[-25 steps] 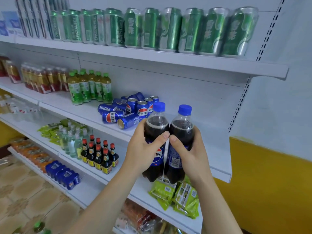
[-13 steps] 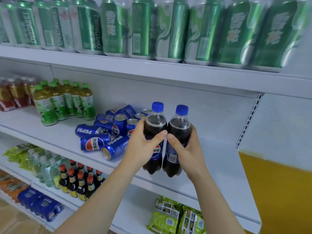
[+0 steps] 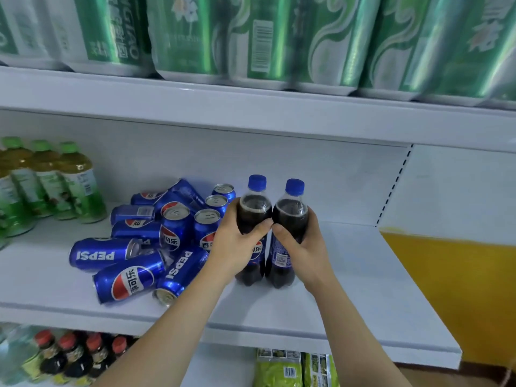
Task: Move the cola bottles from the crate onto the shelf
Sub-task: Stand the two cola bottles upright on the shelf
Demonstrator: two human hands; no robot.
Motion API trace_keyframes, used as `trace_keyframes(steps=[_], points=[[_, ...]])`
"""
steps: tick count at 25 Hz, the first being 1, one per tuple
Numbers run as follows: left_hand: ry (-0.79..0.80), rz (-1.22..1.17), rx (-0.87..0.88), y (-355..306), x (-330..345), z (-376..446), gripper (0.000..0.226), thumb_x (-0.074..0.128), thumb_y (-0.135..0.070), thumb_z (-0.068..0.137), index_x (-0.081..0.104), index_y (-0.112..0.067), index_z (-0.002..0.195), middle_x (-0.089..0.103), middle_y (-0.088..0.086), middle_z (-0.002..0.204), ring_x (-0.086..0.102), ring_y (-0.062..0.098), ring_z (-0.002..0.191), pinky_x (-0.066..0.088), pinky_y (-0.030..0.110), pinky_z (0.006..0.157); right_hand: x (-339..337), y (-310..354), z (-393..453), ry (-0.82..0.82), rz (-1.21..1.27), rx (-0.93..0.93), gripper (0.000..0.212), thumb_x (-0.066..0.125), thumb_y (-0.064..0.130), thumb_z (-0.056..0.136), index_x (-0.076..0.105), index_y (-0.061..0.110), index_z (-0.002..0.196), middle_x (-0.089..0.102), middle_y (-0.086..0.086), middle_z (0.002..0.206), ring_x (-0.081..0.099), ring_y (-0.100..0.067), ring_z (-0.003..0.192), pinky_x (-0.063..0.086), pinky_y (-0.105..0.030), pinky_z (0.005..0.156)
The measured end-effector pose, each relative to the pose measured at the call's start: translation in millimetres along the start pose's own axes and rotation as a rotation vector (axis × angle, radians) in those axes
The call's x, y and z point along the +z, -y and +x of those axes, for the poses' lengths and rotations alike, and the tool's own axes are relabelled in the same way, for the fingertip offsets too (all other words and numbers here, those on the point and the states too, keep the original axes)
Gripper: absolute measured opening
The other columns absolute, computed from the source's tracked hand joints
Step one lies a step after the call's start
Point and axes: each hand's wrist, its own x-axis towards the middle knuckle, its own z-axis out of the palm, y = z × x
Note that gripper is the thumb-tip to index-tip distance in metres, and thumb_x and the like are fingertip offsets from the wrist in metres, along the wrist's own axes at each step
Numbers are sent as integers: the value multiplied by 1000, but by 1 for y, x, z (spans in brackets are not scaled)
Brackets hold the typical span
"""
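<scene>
A person's two hands hold a pair of cola bottles upright and side by side, touching, on a white shelf (image 3: 349,311) in a shop. The left hand (image 3: 237,247) has its fingers curled round the left cola bottle (image 3: 254,210), thumb across the front over the label; the right hand (image 3: 304,247) grips the right cola bottle (image 3: 290,216) the same way, and the two thumbs nearly meet between the bottles. Both bottles carry blue caps and dark drink, and their bases sit at the shelf surface (whether they rest fully on it or are just above it cannot be told). Just to the left, hard against the left hand, lies a jumble of blue cola cans (image 3: 139,255), some standing, some tipped on their sides, one near the shelf's front edge; they crowd the space on that side. Farther left stand green-capped tea bottles (image 3: 75,185) in a row. To the right of the bottles the shelf runs bare to its end, beside a yellow wall (image 3: 452,289). Overhead, the next shelf up holds shrink-wrapped packs of green beer cans (image 3: 251,40). Below, small dark bottles with red caps (image 3: 81,356) stand at left, and green snack packets (image 3: 282,370) show under the shelf's front lip.
</scene>
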Motion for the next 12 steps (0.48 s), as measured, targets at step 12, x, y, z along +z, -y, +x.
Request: trace_keyframes(steps=[12], points=[[124,354,-42,40,-6,-1,50,72,-39,88,43,-31,129,62,-13,109,65,5,101,50,21,82,-11,-27,-1,105,-329,110,72,76,29,89,31,39,144,63,26,121,63,6,107,49,-14,86]])
